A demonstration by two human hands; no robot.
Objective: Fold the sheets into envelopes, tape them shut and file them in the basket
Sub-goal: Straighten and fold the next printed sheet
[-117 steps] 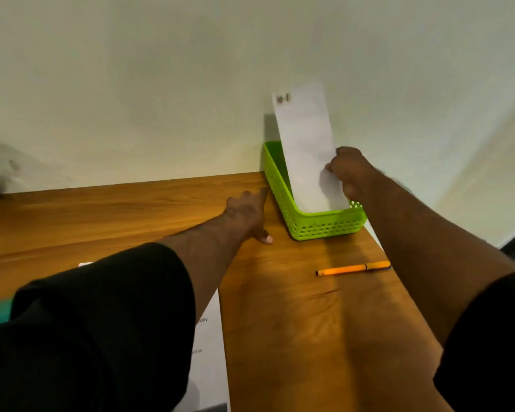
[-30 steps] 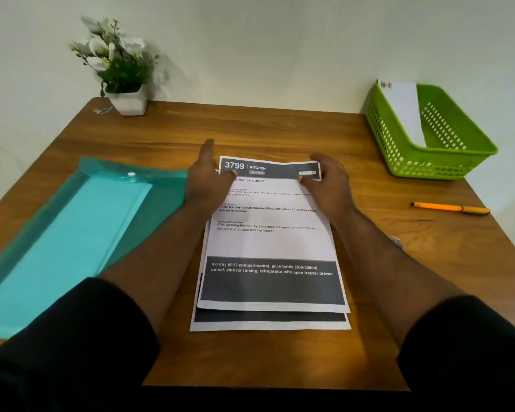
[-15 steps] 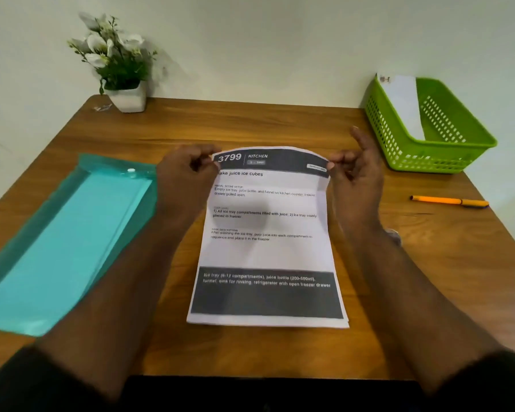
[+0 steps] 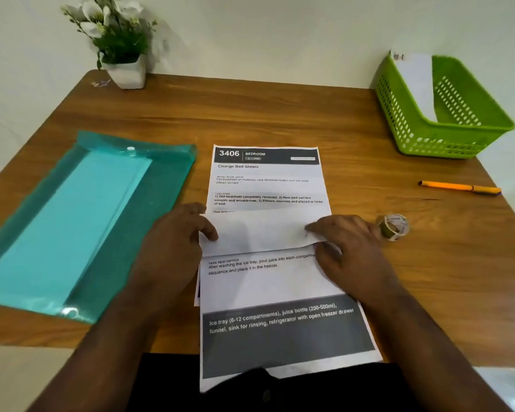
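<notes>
Hands work at the near middle of the wooden table (image 4: 280, 114). The top sheet (image 4: 280, 281), headed with ice-tray text, has its far end folded back toward the person, so that a blank white flap (image 4: 259, 233) lies across its upper part. Its near end overhangs the table edge.

Left hand (image 4: 173, 242): placed on the left end of the flap. The thumb (image 4: 210, 230) lies on top of the paper; the other fingers are bent down over the left edge. Whether they reach under the flap cannot be determined.

Right hand (image 4: 348, 245): placed on the right end of the flap. The fingertips (image 4: 311, 228) point left and lie on the paper surface, loosely bent, pressing it down. Nothing is enclosed in this hand.

A second sheet (image 4: 268, 179), headed "3406 BEDROOM", lies flat under the top sheet and shows beyond the fold.

Basket (image 4: 422, 138): green, perforated, at the far right corner of the table. One folded white envelope (image 4: 419, 81) leans inside it against the left wall.

Tape roll (image 4: 394, 227): on the table just right of the right hand, not touching it.

An orange pen (image 4: 458, 187) lies between the tape roll and the basket. A teal plastic folder (image 4: 72, 227) lies flat to the left of the sheets. A potted plant (image 4: 122, 49) stands at the far left corner.
</notes>
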